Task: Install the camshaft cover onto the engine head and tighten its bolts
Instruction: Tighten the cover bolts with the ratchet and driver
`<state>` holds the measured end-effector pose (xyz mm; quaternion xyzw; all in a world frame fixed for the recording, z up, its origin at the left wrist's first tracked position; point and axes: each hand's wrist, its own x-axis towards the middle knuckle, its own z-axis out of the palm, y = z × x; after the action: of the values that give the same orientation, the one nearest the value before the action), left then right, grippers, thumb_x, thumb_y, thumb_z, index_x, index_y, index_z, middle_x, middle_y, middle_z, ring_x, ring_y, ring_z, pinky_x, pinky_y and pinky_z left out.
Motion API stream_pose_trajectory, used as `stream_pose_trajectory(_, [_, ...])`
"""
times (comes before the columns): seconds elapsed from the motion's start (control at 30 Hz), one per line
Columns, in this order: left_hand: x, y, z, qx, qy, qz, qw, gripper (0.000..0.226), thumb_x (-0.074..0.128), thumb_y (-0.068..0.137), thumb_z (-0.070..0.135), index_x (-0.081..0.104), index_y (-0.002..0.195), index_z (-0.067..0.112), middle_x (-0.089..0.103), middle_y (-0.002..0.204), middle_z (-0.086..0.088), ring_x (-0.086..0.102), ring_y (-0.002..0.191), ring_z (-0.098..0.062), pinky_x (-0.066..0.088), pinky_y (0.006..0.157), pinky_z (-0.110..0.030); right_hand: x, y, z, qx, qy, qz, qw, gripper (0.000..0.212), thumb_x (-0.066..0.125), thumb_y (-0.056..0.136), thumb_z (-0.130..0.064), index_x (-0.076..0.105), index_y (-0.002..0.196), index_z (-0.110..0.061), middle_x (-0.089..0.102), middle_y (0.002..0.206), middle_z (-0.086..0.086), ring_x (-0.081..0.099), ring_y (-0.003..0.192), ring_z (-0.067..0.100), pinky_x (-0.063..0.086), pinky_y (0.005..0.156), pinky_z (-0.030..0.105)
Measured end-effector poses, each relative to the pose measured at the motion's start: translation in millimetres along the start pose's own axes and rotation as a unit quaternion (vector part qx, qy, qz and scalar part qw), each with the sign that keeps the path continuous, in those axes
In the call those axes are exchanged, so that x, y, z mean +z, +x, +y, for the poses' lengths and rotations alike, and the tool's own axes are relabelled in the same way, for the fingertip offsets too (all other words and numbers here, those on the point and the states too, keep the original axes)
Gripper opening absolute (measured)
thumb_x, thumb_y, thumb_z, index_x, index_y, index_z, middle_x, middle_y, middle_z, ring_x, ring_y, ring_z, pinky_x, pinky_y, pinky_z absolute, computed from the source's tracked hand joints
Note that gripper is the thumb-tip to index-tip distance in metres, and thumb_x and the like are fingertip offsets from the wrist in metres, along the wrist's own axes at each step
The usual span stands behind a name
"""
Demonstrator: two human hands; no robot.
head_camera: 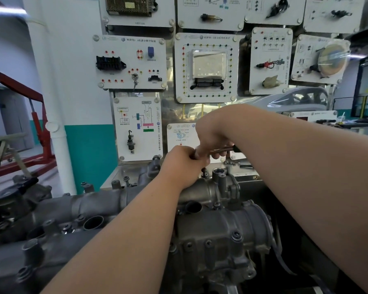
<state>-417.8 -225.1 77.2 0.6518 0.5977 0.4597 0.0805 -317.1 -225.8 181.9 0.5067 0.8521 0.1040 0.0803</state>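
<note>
Left hand (182, 161) fisted; right hand (210, 137) clenched just above, touching it.

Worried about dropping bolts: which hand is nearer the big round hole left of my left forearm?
Left. Left hand, gripping the wrench, is up-right of the hole; right hand is farther right.

The camshaft cover (221, 234) is bare cast metal, grey, matt and faintly grainy, with darker, oily-looking patches. Its bolts (236, 236) are dull dark metal. The wrench (221, 149) has a polished metal shaft, bright enough to mirror, and a matt black end. Behind the engine, the display panels (134, 124) look like smooth white plastic boards with a soft gloss. Shiny metal discs (96, 37) pin them to a mirror-bright metal sheet (263, 100). On the left, the pipe (57, 124) is smooth and white, and the engine crane (38, 115) is red-painted metal.
</note>
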Motion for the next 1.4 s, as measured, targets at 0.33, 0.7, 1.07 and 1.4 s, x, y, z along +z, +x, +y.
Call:
stream_pose_trajectory(0.33, [4.9,1.8,0.8,0.012,0.040,-0.023,0.999,0.024,0.061,0.083,0.035,0.063,0.074,0.013,0.061,0.065,0.000,0.052,0.062,-0.013,0.039,0.055,-0.025,5.9,5.7,11.7,0.011,0.009,0.005,1.000,0.044,0.054,0.091,-0.052,0.064,0.070,-0.014,0.071,0.060,-0.003,0.069,0.069,0.013,0.049,0.064,0.030])
stream_pose_trajectory(0.7, [2.2,1.8,0.7,-0.015,-0.014,-0.018,1.000,0.023,0.067,0.083,0.033,0.071,0.074,0.012,0.057,0.054,0.002,0.048,0.051,-0.010,0.040,0.056,-0.024,-2.5,2.0,2.2,-0.013,-0.082,0.023,0.996,0.035,0.065,0.087,-0.045,0.064,0.072,-0.013,0.066,0.067,-0.002,0.061,0.067,0.013,0.041,0.059,0.027])
stream_pose_trajectory(1.07, [4.0,1.9,2.3,0.011,0.040,0.001,0.999,0.019,0.064,0.083,0.029,0.065,0.073,0.012,0.065,0.069,-0.003,0.058,0.066,-0.017,0.046,0.059,-0.030,6.3,4.8,-0.9,0.022,0.048,0.031,0.998,0.032,0.058,0.090,-0.041,0.060,0.074,-0.013,0.069,0.057,-0.002,0.064,0.042,0.010,0.043,0.052,0.025])
stream_pose_trajectory(1.4, [2.6,4.6,-0.5,-0.026,-0.016,-0.031,0.999,0.022,0.067,0.083,0.036,0.068,0.068,0.019,0.053,0.045,0.011,0.047,0.044,0.001,0.034,0.049,-0.020,-2.1,4.3,2.1,0.001,-0.085,0.022,0.996,0.030,0.067,0.086,-0.045,0.067,0.089,-0.015,0.066,0.084,0.000,0.062,0.078,0.017,0.045,0.067,0.029])
